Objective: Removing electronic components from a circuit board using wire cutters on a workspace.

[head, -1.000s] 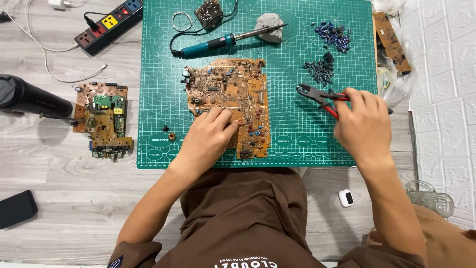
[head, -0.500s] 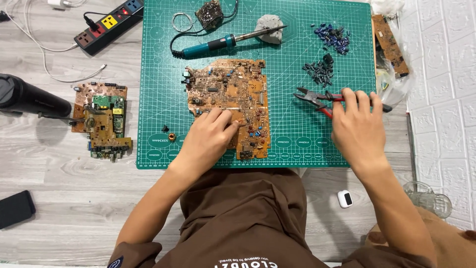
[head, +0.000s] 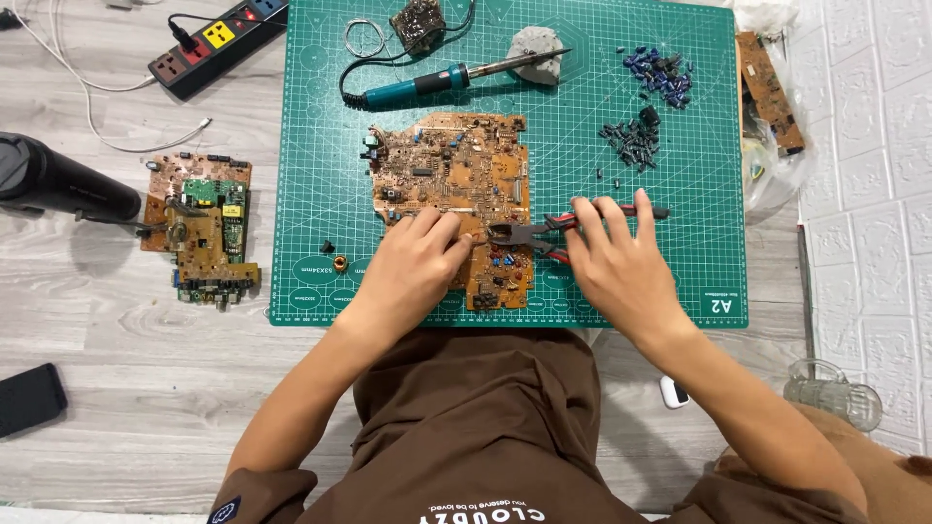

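Observation:
A large brown circuit board lies in the middle of a green cutting mat. My left hand presses down on the board's lower part, fingers together. My right hand grips red-handled pliers, whose dark jaws rest over the board's lower right edge, just right of my left fingertips.
A teal soldering iron and two piles of small removed parts lie on the mat's far side. A second circuit board and a black cylinder sit left of the mat. A power strip, phone and glass mug are around.
My right hand has carried the pliers leftward from the mat's right side onto the board's lower right edge. My left hand has stayed on the board.

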